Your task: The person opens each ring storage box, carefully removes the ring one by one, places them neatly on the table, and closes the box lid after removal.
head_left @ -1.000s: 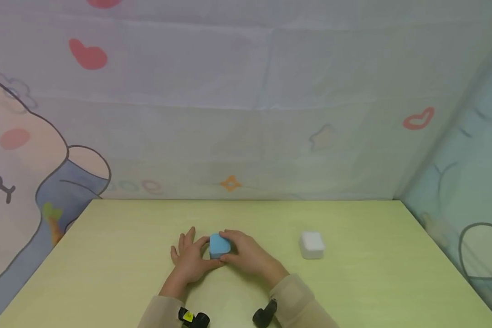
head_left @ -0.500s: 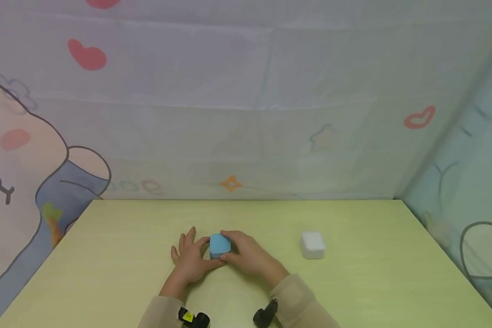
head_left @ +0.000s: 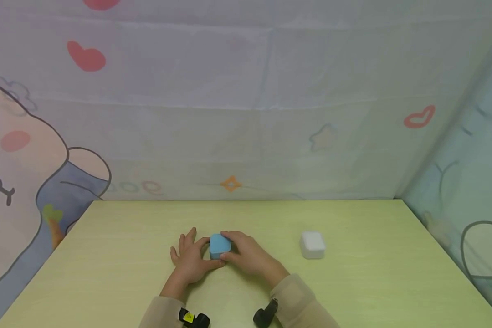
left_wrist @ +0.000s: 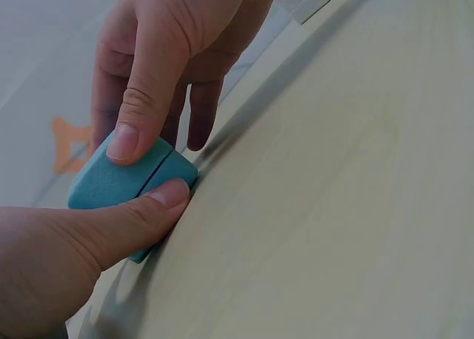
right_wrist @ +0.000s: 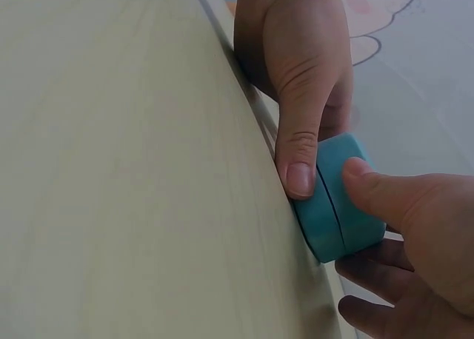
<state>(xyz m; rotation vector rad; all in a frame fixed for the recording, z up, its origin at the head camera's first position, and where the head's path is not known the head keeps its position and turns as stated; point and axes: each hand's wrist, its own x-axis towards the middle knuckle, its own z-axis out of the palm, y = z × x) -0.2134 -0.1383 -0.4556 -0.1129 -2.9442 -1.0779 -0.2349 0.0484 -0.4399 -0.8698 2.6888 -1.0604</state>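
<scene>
Both my hands are on the blue block, which is near the middle of the bench, a bit L of centre. L hand has it from the L side, thumb & index parted only as wide as the block: L thumb on the near face, index fingertip at the far L edge, other fingers spread out & away, holding nothing. R hand pinches it from the R side – R thumb on the near face too, a fingertip at the far edge, gap again just the block's width. How the rest of my R fingers meet it is partly hidden.

Block's got rounded corners & a thin dark seam across the near face. L thumb presses below the seam, bench side; R thumb's above it. Base is down at the bench – can't tell for sure if it's touching.

White block, also w/ rounded corners, sits on the bench well apart, R of my R hand. Black cams at both cuffs: L cam, R cam. Behind the bench, pale backdrop w/ an orange star & cartoon animal far L.
</scene>
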